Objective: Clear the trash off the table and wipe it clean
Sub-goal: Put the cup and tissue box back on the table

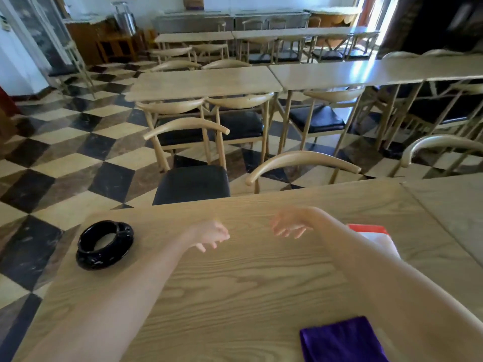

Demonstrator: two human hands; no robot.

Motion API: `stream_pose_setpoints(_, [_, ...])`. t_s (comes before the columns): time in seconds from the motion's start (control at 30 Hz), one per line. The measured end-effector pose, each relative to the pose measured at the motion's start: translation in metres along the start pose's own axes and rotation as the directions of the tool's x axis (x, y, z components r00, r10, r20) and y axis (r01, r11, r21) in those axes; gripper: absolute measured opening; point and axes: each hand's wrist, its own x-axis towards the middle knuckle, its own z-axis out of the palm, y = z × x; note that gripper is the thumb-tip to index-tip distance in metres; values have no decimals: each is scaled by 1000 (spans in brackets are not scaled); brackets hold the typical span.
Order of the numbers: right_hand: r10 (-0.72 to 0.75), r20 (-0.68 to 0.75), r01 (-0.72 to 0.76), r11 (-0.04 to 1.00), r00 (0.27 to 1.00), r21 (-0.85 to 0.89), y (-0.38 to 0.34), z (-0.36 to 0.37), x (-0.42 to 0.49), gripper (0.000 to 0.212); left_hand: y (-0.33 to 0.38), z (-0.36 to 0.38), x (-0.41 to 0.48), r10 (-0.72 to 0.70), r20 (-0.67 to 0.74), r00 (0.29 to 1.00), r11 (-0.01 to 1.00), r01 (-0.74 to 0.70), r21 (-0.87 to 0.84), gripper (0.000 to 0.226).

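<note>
- Over the middle of the counter [248, 288], in the head view, your left hand [209, 235] and right hand [288, 226] hover close together, both blurred.
- Your left fingers hang loosely curled and your right fingers are spread and relaxed. Neither hand holds anything that shows.
- A folded purple cloth [342, 340] lies at the near edge by your right forearm, with neither hand on it.
- A black ashtray [105, 244] sits near the left corner, well apart from both hands. You cannot tell whether it holds ash.
- A red and white packet [371, 229] lies just behind your right forearm, partly hidden. It could be trash or tissues.
- No loose trash shows on the bare wood, so clearing looks nearly done. The packet and ashtray may still need handling, and wiping looks not yet begun, since the cloth lies folded.
</note>
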Motion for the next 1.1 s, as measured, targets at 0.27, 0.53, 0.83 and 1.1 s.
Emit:
stream_pose_setpoints(0.27, [94,-344,-66,994,934,92,165,-6,-51,42,118,91,63,89,85,992,996,-90,6,47])
stream_pose_setpoints(0.53, [287,-476,-247,958,831,147,284,-2,-62,66,204,164,119,163,59,985,985,-166,46,50])
stream_pose_setpoints(0.83, [379,-404,-210,891,833,403,351,-5,-29,63,251,196,174,113,101,988,992,-107,-61,55])
stream_pose_setpoints(1.1, [276,-419,-81,901,865,426,358,-15,11,17,257,203,213,151,18,988,986,-151,64,18])
